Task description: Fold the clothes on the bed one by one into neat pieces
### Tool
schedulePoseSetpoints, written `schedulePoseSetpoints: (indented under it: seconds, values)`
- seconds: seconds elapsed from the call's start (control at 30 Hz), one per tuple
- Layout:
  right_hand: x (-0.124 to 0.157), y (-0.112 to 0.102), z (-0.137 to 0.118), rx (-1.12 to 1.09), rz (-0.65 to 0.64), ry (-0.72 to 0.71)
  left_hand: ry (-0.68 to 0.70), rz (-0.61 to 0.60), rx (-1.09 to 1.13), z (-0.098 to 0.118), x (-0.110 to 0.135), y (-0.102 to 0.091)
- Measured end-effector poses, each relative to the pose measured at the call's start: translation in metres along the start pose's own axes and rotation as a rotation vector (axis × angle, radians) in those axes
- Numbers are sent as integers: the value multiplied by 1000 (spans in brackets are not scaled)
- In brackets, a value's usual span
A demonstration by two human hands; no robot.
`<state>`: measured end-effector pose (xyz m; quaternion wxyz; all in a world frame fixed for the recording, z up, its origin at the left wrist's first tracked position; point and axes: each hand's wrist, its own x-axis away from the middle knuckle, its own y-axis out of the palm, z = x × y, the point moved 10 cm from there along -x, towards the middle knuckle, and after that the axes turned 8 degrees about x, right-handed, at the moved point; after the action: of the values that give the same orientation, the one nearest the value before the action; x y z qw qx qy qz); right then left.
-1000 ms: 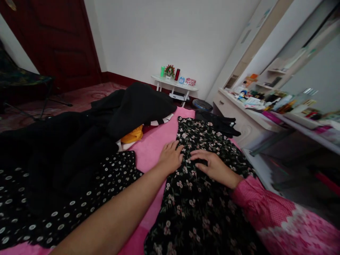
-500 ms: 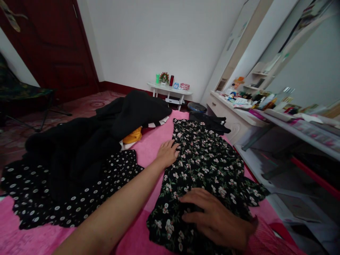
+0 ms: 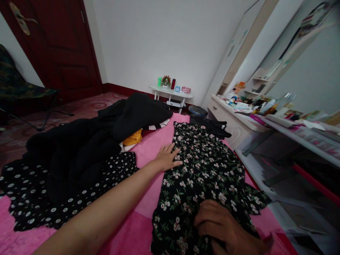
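A black floral top [image 3: 204, 166] lies spread flat on the pink bedding [image 3: 140, 212], a short sleeve sticking out on its right. My left hand [image 3: 166, 157] rests palm down at its left edge, fingers spread, partly on the cloth and partly on the bedding. Lower down, my right hand [image 3: 220, 225] is on the floral top with its fingers curled into the fabric; the fingertips are hidden. To the left lies a black garment with white dots [image 3: 87, 198], partly covered by a heap of black clothing [image 3: 106, 131].
A yellow cloth [image 3: 132, 138] pokes out beside the heap. Dark folded clothing [image 3: 211, 124] lies beyond the floral top. A cluttered dressing table [image 3: 239, 109] stands on the right, a small white table [image 3: 171, 91] by the wall, and a camouflage chair [image 3: 23, 90] at left.
My right hand has closed from loosely spread fingers to a curled grip and shifted slightly right and down. The left hand's fingers have spread wider, in nearly the same place.
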<state>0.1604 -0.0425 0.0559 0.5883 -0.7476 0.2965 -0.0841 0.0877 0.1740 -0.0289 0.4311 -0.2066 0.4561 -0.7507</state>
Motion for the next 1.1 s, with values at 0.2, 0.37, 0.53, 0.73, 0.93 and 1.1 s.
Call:
schedulePoseSetpoints:
  seconds: [0.2, 0.37, 0.53, 0.73, 0.93, 1.1]
  values:
    - [3, 11, 12, -123, -158, 109, 147, -240, 54, 35, 68, -2]
    - [-1, 7, 33, -276, -144, 263, 164, -140, 253, 64, 143, -24]
    - [-18, 14, 76, -270, -48, 405, 93, -195, 336, 69, 176, -17]
    - [-30, 31, 99, -296, -90, 477, 3, -337, 369, 84, 181, -21]
    - [-9, -4, 158, -238, 36, 647, 153, -445, 395, 109, 130, -41]
    - [40, -64, 244, 207, 318, 791, 172, 13, 232, 80, 20, -38]
